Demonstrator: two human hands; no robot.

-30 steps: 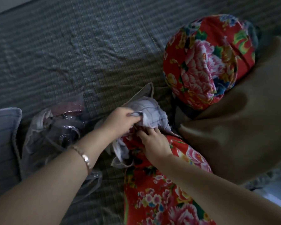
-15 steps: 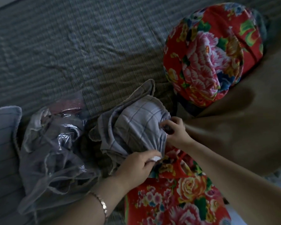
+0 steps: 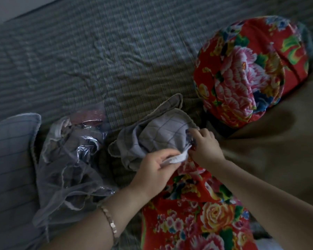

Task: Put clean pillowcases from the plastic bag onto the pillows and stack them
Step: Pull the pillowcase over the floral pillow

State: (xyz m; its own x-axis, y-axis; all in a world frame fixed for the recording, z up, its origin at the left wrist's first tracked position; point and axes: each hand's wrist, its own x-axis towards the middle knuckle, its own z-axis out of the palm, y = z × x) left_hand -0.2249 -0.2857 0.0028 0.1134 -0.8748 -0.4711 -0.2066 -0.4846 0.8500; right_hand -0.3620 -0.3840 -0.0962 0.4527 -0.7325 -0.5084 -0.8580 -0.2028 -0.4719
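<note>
Two hands are holding the grey pillowcase [image 3: 163, 134], bunched at the far end of a floral pillow [image 3: 197, 213]. The left hand [image 3: 155, 166] is pinching a pale fold of it between thumb and curled fingers. The right hand [image 3: 204, 147], just beside, is gripping the hem with bent fingers pressed together. The bag [image 3: 70, 159] is lying left of the left fingers, and a second pillow [image 3: 251, 73] is sitting beyond the right fingers.
</note>
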